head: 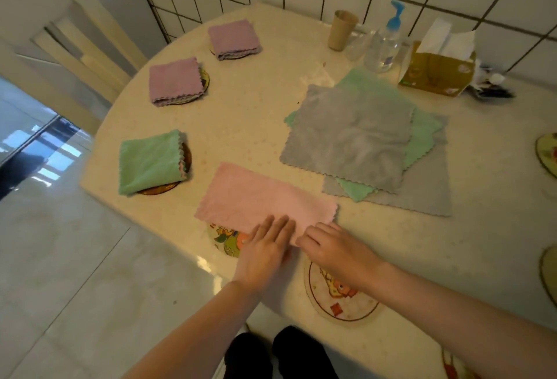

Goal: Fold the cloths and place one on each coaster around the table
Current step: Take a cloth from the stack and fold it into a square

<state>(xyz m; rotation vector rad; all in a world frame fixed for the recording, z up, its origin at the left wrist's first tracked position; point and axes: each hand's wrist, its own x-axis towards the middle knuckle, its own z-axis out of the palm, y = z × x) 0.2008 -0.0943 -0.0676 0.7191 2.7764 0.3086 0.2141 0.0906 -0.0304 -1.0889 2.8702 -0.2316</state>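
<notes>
- On the far side of the table (pixel 497 185) stands a tan cup (pixel 342 30); what it holds cannot be told. Beside it is a clear pump bottle (pixel 382 44) with a blue top, holding a little clear liquid at the bottom.
- An olive tissue box (pixel 435 72) sits to the right of the bottle, with white tissues sticking out of its top.
- Three folded cloths already lie on coasters along the left edge: a far purple cloth (pixel 233 38), a near purple cloth (pixel 175 81) and a folded green cloth (pixel 149 163).
- A pink cloth (pixel 262 196), folded to a long strip, lies flat near the front edge, partly covering a cartoon coaster (pixel 224 238).
- The left hand (pixel 265 246) lies flat with straight fingers pressing the pink cloth's near edge; the right hand (pixel 331 247) has its fingers curled onto the same edge beside it.
- A second bare coaster (pixel 340 300) lies under the right wrist; further coasters show partly at the right edge.
- A pile of unfolded cloths lies mid-table: a grey cloth (pixel 349 134) on top, a green one (pixel 422 134) under it, another grey (pixel 422 195) lowest.
</notes>
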